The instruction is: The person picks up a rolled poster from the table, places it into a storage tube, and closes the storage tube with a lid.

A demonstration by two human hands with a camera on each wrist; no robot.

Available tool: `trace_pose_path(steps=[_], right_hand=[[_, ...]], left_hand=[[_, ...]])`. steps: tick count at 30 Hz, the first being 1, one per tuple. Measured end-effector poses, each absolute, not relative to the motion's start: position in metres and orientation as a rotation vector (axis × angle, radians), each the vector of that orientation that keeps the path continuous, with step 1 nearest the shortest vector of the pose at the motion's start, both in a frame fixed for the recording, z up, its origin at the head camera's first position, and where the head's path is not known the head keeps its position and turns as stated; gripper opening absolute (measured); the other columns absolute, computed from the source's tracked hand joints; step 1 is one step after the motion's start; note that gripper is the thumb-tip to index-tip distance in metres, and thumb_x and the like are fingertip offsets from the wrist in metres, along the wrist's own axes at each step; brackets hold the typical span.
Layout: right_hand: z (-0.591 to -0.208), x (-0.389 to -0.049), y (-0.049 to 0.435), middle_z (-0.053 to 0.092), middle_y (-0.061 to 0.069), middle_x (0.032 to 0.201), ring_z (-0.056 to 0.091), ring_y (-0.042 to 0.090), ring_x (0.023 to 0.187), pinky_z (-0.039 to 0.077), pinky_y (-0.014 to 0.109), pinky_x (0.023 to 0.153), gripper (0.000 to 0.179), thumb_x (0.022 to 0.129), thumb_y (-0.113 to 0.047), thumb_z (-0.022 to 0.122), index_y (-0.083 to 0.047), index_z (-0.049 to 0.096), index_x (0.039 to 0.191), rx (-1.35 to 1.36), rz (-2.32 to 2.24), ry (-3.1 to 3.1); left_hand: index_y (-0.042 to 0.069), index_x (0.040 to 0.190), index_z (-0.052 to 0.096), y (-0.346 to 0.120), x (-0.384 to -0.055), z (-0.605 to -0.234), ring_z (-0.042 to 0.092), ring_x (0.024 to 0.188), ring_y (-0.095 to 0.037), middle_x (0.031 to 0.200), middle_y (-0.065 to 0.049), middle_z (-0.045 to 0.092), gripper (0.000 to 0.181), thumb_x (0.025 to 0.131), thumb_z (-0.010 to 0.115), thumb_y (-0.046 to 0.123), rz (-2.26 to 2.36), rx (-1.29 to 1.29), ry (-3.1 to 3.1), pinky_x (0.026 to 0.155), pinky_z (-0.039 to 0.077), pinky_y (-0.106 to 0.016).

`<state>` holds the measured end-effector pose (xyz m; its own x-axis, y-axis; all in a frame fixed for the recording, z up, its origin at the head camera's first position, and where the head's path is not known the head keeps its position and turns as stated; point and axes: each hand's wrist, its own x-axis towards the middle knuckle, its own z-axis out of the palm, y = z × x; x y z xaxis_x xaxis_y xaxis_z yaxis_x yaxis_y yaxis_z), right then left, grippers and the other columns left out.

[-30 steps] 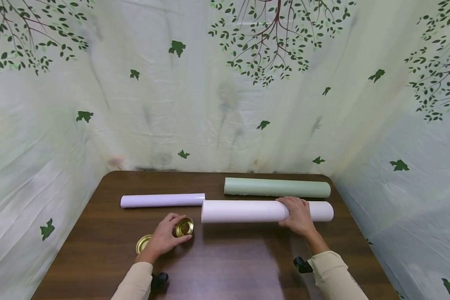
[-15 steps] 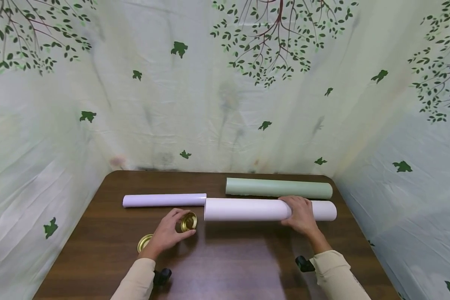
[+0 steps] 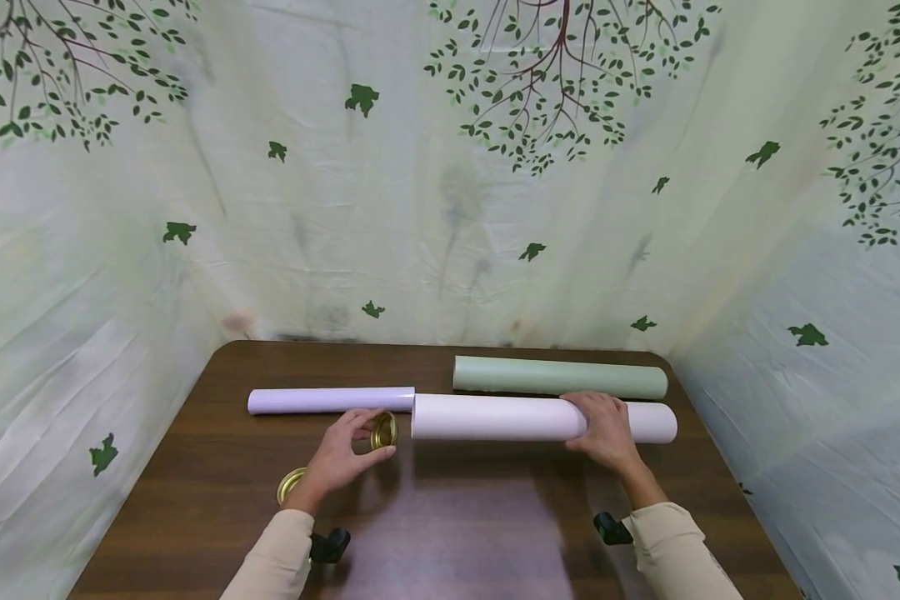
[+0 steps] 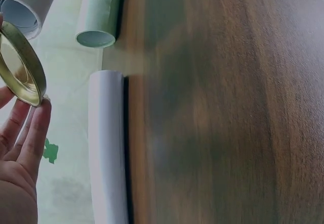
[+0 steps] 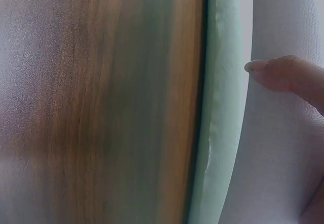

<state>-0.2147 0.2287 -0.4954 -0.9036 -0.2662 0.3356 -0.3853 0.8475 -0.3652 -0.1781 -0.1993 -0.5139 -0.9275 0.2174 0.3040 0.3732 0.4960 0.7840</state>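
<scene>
My left hand (image 3: 337, 458) pinches a round, shallow gold lid (image 3: 385, 431) between fingers and thumb, held on edge just off the left end of a thick white roll (image 3: 487, 418). That end is hollow in the left wrist view, where the lid's raised rim (image 4: 34, 64) shows close to it but apart. Farther right, my right hand (image 3: 603, 432) grips the white roll from above, holding it over the table. In the right wrist view one finger (image 5: 278, 72) lies across the roll's surface. A second gold lid (image 3: 288, 485) lies on the table, partly hidden behind my left wrist.
A pale green roll (image 3: 555, 377) lies along the back right of the brown table (image 3: 465, 517). At the back left lies a thinner lavender-white roll (image 3: 330, 401), near the thick roll's left end. A leaf-printed cloth (image 3: 435, 208) hangs behind and at both sides.
My left hand has lifted the gold lid slightly up and right, turning it more on edge toward the roll's end. The right hand and the white roll have risen a little.
</scene>
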Motion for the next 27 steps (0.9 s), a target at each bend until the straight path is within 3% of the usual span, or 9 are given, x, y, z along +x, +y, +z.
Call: trace_pose_path(steps=[8, 13, 27], right_hand=[[-0.493, -0.212, 0.227, 0.065, 0.014, 0.116, 0.054, 0.037, 0.110, 0.030, 0.056, 0.093, 0.069, 0.052, -0.011, 0.093, -0.008, 0.066, 0.116, 0.479, 0.631, -2.761], [-0.493, -0.214, 0.227, 0.066, 0.013, 0.115, 0.054, 0.036, 0.109, 0.031, 0.056, 0.092, 0.069, 0.052, -0.012, 0.093, -0.008, 0.067, 0.115, 0.489, 0.619, -2.758], [-0.490, -0.215, 0.227, 0.066, 0.013, 0.113, 0.055, 0.036, 0.109, 0.030, 0.056, 0.092, 0.069, 0.051, -0.011, 0.092, -0.009, 0.067, 0.115, 0.519, 0.626, -2.732]], left_hand=[[-0.007, 0.126, 0.056, -0.197, -0.178, -0.507, 0.061, 0.105, -0.038, 0.118, -0.021, 0.058, 0.059, 0.075, 0.082, 0.004, -1.664, -0.550, -2.465, 0.087, 0.051, -0.043], [-0.004, 0.132, 0.053, -0.196, -0.180, -0.504, 0.058, 0.112, -0.039, 0.125, -0.021, 0.054, 0.063, 0.076, 0.080, 0.003, -1.788, -0.565, -2.446, 0.092, 0.050, -0.038], [-0.005, 0.137, 0.046, -0.194, -0.183, -0.490, 0.054, 0.115, -0.041, 0.127, -0.025, 0.050, 0.063, 0.080, 0.074, -0.001, -1.988, -0.649, -2.396, 0.096, 0.044, -0.050]])
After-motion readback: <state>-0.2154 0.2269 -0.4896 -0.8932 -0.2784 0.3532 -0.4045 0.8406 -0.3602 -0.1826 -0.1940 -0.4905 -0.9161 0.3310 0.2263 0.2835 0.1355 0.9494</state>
